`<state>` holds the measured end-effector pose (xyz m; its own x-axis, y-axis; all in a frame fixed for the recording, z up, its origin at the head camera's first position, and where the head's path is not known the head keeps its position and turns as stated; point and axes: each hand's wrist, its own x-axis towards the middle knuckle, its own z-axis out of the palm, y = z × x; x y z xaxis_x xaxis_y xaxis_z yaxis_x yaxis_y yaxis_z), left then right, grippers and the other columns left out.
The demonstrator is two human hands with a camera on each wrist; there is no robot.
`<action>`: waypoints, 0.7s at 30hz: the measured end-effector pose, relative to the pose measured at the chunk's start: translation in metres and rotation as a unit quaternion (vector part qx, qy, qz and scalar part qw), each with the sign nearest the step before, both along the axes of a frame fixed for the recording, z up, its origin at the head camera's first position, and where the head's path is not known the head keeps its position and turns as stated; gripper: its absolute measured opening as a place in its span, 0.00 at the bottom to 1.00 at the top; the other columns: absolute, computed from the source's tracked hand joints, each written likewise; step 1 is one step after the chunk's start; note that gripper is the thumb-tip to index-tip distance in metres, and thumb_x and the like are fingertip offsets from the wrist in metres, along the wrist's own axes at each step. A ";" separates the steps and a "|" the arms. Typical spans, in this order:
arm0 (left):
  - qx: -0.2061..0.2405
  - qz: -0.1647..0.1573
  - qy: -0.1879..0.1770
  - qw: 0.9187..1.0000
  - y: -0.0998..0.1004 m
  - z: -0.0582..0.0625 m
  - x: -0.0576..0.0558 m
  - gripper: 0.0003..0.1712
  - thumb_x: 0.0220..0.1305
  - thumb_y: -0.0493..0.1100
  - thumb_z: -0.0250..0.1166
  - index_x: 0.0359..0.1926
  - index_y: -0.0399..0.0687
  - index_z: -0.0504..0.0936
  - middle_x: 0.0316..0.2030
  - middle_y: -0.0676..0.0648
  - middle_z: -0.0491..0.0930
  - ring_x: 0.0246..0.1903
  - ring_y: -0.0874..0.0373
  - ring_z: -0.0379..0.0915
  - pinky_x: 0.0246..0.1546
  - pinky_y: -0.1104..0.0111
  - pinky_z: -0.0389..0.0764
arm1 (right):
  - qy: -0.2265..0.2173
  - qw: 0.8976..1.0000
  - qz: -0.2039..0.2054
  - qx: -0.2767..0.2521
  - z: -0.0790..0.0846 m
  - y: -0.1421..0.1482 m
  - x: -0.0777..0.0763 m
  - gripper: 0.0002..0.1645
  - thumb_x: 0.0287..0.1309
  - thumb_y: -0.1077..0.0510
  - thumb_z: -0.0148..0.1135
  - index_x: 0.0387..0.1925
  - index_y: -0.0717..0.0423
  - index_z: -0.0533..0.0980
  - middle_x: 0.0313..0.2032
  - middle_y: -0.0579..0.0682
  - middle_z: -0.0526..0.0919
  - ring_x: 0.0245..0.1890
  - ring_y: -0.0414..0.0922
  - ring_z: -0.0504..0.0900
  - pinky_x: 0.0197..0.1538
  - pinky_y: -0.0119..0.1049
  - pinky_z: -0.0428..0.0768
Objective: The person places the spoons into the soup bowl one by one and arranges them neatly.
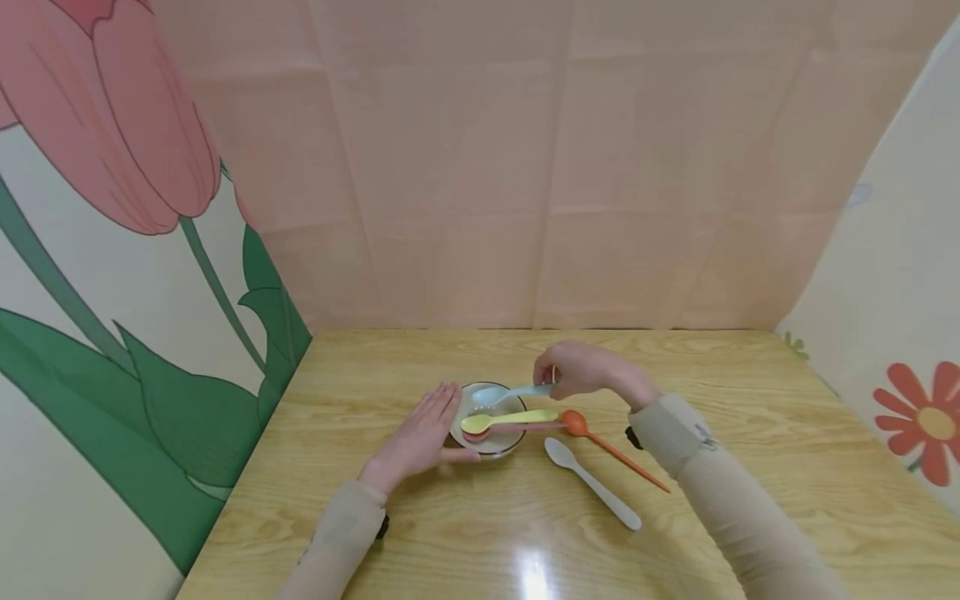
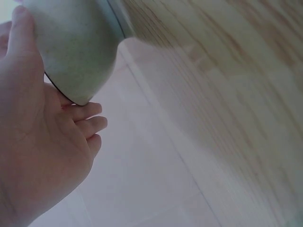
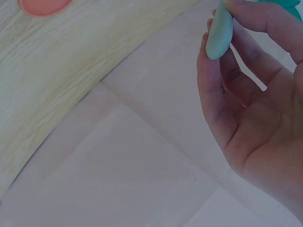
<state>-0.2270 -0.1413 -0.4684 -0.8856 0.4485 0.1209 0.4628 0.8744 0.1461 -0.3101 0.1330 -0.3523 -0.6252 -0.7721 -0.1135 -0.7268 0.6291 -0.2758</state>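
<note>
A small pale bowl (image 1: 491,456) with a dark rim stands on the table, and my left hand (image 1: 418,437) holds its left side between spread thumb and fingers. The left wrist view shows the fingertips at the rim of the bowl (image 2: 80,52). Above the bowl's right side, my right hand (image 1: 588,367) pinches the handle of a light blue spoon (image 1: 491,395), whose head is over the bowl. Its handle end (image 3: 220,38) shows between thumb and fingers in the right wrist view. A yellow spoon (image 1: 517,418) and a pink spoon (image 1: 534,427) have their heads in the bowl, handles pointing right.
Right of the bowl, an orange spoon (image 1: 618,454) and a light grey spoon (image 1: 596,487) lie slanted on the wooden table (image 1: 450,550). A pinkish sheet (image 1: 450,167) hangs behind the table's back edge. Flower-painted panels flank both sides.
</note>
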 end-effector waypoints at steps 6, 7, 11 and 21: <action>0.005 -0.002 0.003 1.000 0.000 0.000 0.001 0.65 0.49 0.81 0.45 0.73 0.38 0.44 0.74 0.40 0.44 0.74 0.47 0.39 0.75 0.57 0.46 | -0.004 1.000 0.000 0.008 0.000 -0.007 0.002 0.11 0.44 0.67 0.65 0.32 0.52 0.81 0.29 0.44 0.82 0.28 0.36 0.74 0.31 0.27 0.74; 0.005 -0.002 0.003 1.000 0.000 0.000 0.001 0.65 0.49 0.81 0.45 0.72 0.38 0.45 0.73 0.39 0.45 0.74 0.47 0.40 0.75 0.57 0.46 | -0.003 1.000 0.000 0.010 0.000 -0.008 0.002 0.11 0.44 0.67 0.65 0.31 0.52 0.81 0.29 0.44 0.82 0.27 0.36 0.74 0.31 0.27 0.73; 0.004 -0.001 0.003 1.000 0.000 0.001 0.000 0.64 0.50 0.81 0.45 0.73 0.38 0.45 0.74 0.40 0.44 0.74 0.47 0.40 0.75 0.57 0.46 | 0.000 1.000 0.004 0.017 -0.001 -0.013 0.003 0.10 0.44 0.66 0.65 0.31 0.51 0.81 0.29 0.43 0.82 0.27 0.36 0.73 0.31 0.27 0.73; 0.003 -0.003 0.006 1.000 -0.001 0.000 0.000 0.64 0.49 0.81 0.45 0.72 0.38 0.45 0.74 0.41 0.44 0.74 0.49 0.39 0.75 0.58 0.46 | 0.002 0.999 0.005 0.033 0.000 -0.019 0.007 0.10 0.44 0.66 0.66 0.31 0.50 0.81 0.30 0.43 0.82 0.29 0.36 0.73 0.31 0.27 0.72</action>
<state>-0.2267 -0.1418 -0.4681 -0.8815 0.4524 0.1349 0.4693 0.8708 0.1463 -0.3032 0.1137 -0.3521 -0.6181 -0.7694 -0.1612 -0.7344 0.6383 -0.2306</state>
